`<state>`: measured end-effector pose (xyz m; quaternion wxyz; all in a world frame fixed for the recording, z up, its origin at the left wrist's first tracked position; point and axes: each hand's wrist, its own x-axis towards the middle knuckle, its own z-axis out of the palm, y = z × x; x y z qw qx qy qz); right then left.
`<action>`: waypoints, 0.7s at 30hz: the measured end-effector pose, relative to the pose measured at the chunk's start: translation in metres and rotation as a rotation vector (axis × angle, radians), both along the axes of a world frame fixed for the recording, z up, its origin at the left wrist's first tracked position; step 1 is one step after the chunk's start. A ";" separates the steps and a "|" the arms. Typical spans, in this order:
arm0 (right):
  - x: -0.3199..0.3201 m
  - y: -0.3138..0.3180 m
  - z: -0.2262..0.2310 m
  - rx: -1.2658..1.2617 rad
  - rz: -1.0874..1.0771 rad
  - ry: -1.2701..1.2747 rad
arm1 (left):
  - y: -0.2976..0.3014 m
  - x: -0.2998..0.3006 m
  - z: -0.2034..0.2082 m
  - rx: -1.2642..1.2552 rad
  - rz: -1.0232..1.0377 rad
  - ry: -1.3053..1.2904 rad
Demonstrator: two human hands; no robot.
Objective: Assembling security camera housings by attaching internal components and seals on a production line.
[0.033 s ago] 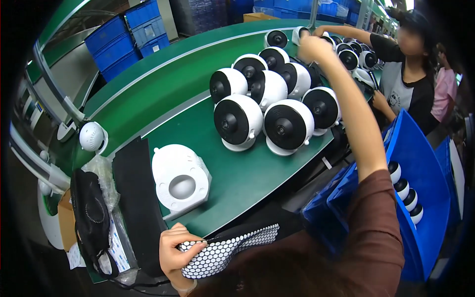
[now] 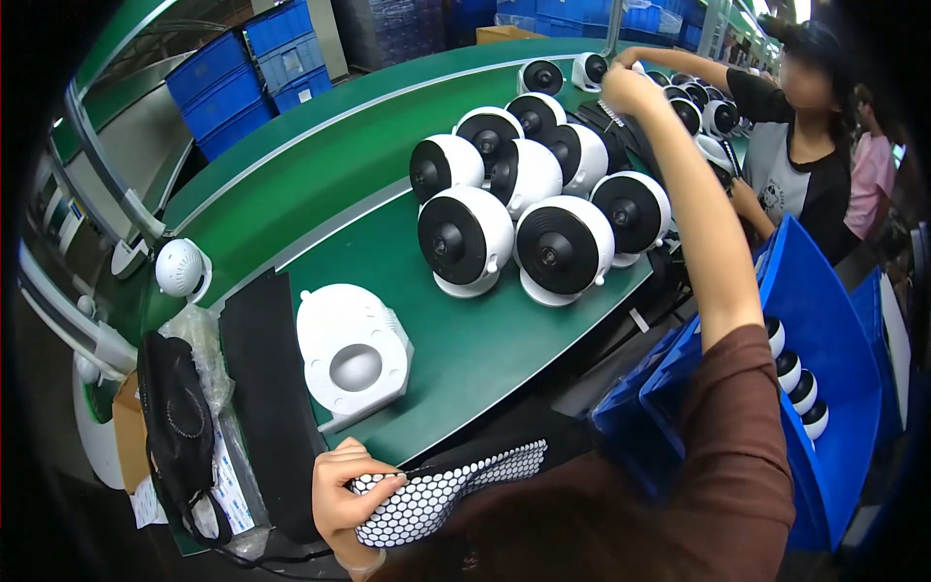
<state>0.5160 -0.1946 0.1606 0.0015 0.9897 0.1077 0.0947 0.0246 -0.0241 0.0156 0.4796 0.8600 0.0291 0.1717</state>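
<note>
My left hand [image 2: 349, 500] is closed with thumb over fingers on a black-and-white honeycomb-patterned cloth [image 2: 417, 504] by the near edge of the bench. A white plastic cradle [image 2: 354, 344] with a round hollow stands just beyond it. Stretched to the far end of the bench, my right hand [image 2: 632, 92] has its fingers curled; what is in them, if anything, is hidden. Beside it sits a white round camera [image 2: 589, 70] with a black front. Nearer, several such cameras [image 2: 565, 247] stand in a cluster on their bases.
Black mat [image 2: 262, 359], plastic wrap [image 2: 204, 364] and a black pouch [image 2: 179, 427] lie at left. A blue bin [image 2: 829, 320] at right holds several small black-and-white balls [image 2: 802, 388]. A co-worker [image 2: 810, 126] reaches in at far right. Blue crates [image 2: 218, 92] are stacked behind.
My right hand has shifted slightly right, and more of the far camera and a coiled white piece near it now show. My left hand stays on the cloth.
</note>
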 end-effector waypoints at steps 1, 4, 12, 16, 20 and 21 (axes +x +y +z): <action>0.027 -0.029 -0.004 -0.006 0.189 -0.044 | 0.000 -0.001 0.001 -0.006 -0.008 -0.005; 0.058 -0.050 -0.021 0.174 -0.120 0.065 | 0.000 0.000 0.000 -0.005 -0.007 0.000; 0.052 -0.043 -0.015 0.230 -0.182 0.111 | -0.004 0.000 0.003 0.017 0.025 0.003; 0.060 -0.041 -0.014 0.058 0.222 -0.051 | -0.010 0.007 0.011 0.030 -0.002 0.007; -0.139 0.030 -0.021 0.510 0.922 -0.222 | -0.011 -0.002 0.014 0.066 0.036 -0.052; -0.178 0.033 -0.030 0.606 1.141 -0.115 | -0.011 -0.002 0.017 0.076 0.039 -0.063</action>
